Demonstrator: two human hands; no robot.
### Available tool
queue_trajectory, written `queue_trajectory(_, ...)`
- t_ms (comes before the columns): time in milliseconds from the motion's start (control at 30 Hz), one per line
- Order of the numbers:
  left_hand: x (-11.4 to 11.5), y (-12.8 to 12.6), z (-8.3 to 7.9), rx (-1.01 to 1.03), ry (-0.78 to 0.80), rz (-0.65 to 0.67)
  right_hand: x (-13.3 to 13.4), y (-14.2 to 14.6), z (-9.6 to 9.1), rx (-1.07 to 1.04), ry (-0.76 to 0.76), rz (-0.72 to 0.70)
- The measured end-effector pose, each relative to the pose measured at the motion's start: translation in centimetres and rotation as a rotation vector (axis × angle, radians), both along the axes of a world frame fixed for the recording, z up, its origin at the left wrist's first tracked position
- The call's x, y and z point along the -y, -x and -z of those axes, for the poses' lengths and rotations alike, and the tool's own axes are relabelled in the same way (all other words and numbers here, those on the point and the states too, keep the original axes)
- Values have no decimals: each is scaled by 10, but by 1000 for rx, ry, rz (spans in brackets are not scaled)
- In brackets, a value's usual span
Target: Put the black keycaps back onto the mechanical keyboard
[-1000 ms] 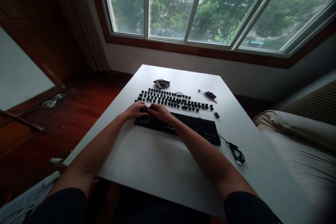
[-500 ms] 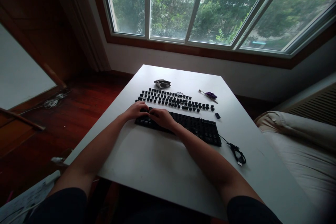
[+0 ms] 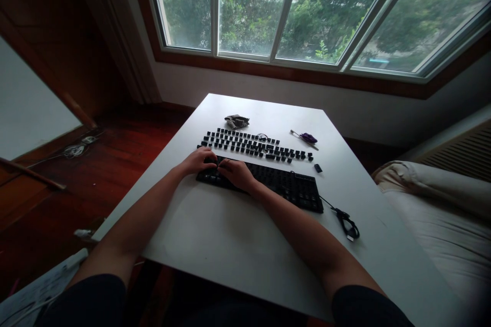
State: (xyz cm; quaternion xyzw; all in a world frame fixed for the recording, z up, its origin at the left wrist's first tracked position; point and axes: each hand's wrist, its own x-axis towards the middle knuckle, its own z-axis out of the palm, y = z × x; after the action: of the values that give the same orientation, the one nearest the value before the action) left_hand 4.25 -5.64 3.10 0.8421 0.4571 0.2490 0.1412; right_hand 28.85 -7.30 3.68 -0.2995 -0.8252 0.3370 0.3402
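Left hand [image 3: 201,160] and right hand [image 3: 237,173] curl over the keyboard [image 3: 276,179] (grip width, contents hidden).

Daylight enters through a wide window [image 3: 310,20] from eleven to two o'clock (green trees [image 3: 245,5] fill its panes); a pale wall [image 3: 184,82] runs beneath; a curtain [image 3: 125,36] hangs at ten; reddish floor [image 3: 153,135] at nine; white tabletop [image 3: 222,235] toward six; cream cushioned seat [image 3: 422,219] toward four.
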Motion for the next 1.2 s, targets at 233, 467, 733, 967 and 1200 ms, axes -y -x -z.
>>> queue_trajectory(233,0,0,0,-2,7,6,0,-2,-13,100,-158,-118)
queue_trajectory(467,0,0,-2,-11,5,5,-8,-5,-1,-71,106,-101)
queue_trajectory(733,1,0,-1,-10,8,0,-23,-3,13,-354,392,-45)
queue_trajectory(967,10,-11,-15,55,-40,26,-27,-4,15,-431,254,105)
queue_trajectory(1200,15,-30,-20,129,-53,23,-23,-3,14,-445,231,125)
